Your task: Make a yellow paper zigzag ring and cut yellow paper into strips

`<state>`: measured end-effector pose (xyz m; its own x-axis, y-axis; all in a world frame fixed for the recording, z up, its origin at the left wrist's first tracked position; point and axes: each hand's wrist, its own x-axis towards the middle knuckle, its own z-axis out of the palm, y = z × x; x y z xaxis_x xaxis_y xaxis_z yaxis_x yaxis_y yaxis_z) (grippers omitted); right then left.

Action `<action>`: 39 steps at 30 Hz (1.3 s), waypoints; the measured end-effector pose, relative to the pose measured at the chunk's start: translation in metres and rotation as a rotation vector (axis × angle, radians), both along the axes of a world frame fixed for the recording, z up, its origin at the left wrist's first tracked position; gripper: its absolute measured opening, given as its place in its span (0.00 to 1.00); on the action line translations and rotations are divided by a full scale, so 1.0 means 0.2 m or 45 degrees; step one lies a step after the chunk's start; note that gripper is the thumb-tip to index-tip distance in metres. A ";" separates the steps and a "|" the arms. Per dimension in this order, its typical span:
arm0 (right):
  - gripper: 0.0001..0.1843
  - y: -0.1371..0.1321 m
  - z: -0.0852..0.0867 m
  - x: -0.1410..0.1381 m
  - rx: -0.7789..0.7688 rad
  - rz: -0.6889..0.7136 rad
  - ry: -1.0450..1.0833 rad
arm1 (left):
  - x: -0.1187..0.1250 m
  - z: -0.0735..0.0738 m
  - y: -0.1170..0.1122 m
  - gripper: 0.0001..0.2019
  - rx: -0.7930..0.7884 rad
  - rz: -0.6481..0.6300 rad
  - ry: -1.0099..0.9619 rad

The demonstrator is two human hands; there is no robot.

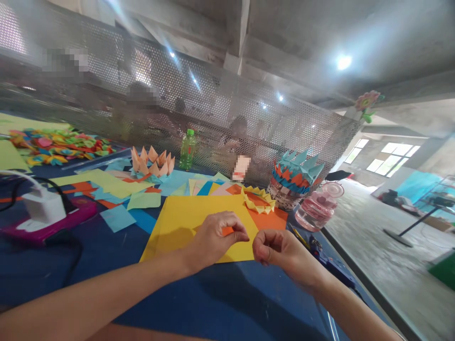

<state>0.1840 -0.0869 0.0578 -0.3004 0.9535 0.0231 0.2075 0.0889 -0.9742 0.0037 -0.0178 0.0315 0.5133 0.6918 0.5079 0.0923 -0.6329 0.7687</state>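
Over the near edge of a yellow paper sheet (206, 208), my left hand (218, 237) is closed, with thumb and fingers curled together. A bit of orange paper (228, 230) shows in the gap of its fingers; whether it is gripped or lies behind, I cannot tell. My right hand (279, 253) is close beside it, fingers bent in and pressed to the thumb at the sheet's right corner. Anything in that pinch is hidden. Just beyond the hands, a yellow ring of folded paper points (259, 201) lies on orange paper (273, 220).
Behind are a peach folded-paper ring (152, 163), a green bottle (187, 150), a blue-and-orange paper piece (298, 170) and a pink jug (316, 208). A glue gun (330, 265) lies right. Left are a power strip (53, 218), paper squares (118, 218) and a colourful pile (60, 147).
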 end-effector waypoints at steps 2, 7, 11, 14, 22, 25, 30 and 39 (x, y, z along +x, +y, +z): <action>0.18 -0.01 0.00 0.00 0.013 -0.050 -0.043 | 0.00 0.01 0.02 0.04 -0.059 0.015 -0.011; 0.16 -0.01 0.00 -0.01 0.169 -0.172 -0.188 | 0.00 0.03 0.01 0.04 -0.144 0.012 0.017; 0.12 -0.02 -0.02 -0.01 0.432 -0.309 -0.357 | 0.01 0.02 -0.02 0.05 -0.340 -0.124 -0.013; 0.08 -0.02 -0.02 -0.02 0.592 -0.371 -0.465 | 0.02 0.00 -0.02 0.08 -0.577 -0.243 -0.119; 0.09 0.02 -0.06 -0.03 0.816 -0.428 -0.654 | 0.02 0.00 -0.01 0.10 -0.749 -0.367 -0.140; 0.09 0.05 -0.06 -0.02 0.884 -0.391 -0.728 | 0.01 0.01 -0.01 0.08 -0.705 -0.276 -0.157; 0.09 0.10 -0.07 -0.01 0.986 -0.340 -0.801 | 0.00 0.00 0.02 0.10 -0.677 -0.139 -0.176; 0.17 0.21 -0.12 0.03 1.147 -0.278 -0.781 | -0.01 -0.02 0.04 0.10 -0.790 -0.231 -0.162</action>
<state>0.1905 -0.0454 0.0336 -0.3260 0.6967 0.6390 0.7298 0.6151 -0.2983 0.0022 -0.0103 0.0268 0.6118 0.7838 0.1070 -0.0898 -0.0656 0.9938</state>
